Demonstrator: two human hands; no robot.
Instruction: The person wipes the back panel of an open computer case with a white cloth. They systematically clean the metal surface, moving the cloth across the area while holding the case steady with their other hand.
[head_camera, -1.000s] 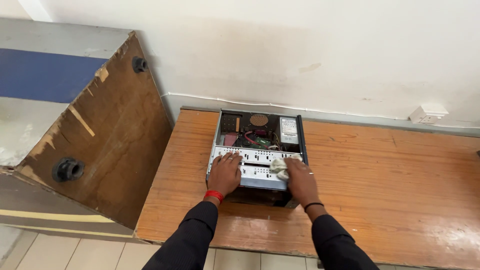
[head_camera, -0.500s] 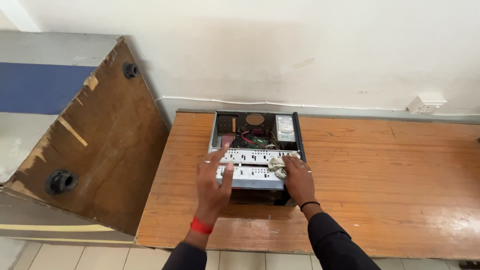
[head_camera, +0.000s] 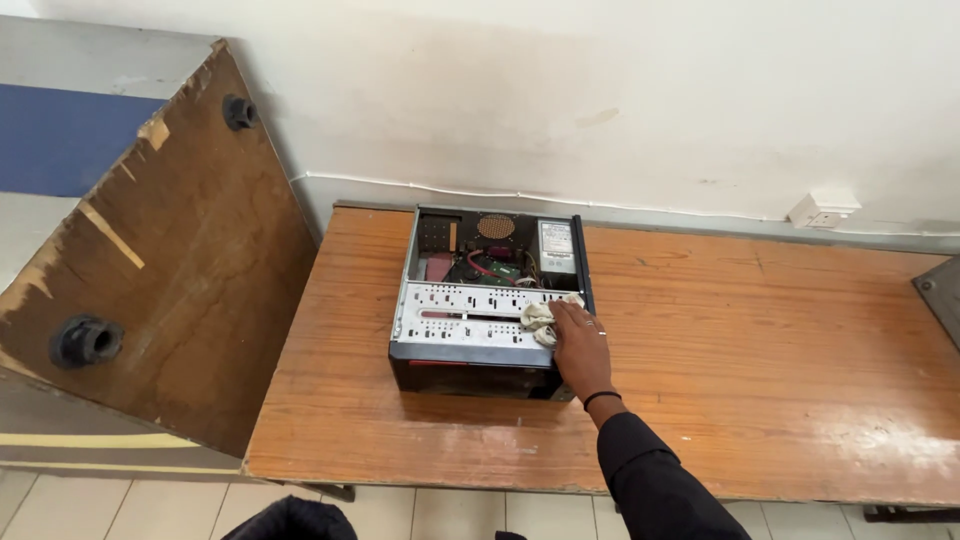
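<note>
An open desktop computer case (head_camera: 470, 315) lies on its side on a wooden table (head_camera: 760, 380), its wiring, fan grille and power supply showing. My right hand (head_camera: 578, 345) rests on the case's near right part and presses a crumpled whitish cloth (head_camera: 540, 318) against the perforated metal drive bracket. A dark sleeve and a thin black wristband cover that arm. My left hand is out of view.
A large worn wooden board (head_camera: 170, 270) with black round feet leans against the wall left of the table. A white wall socket (head_camera: 822, 212) and a thin cable run along the wall behind. Tiled floor shows below the table's front edge.
My left hand lifted off the case and left the view. My right hand stays on the case with the cloth.
</note>
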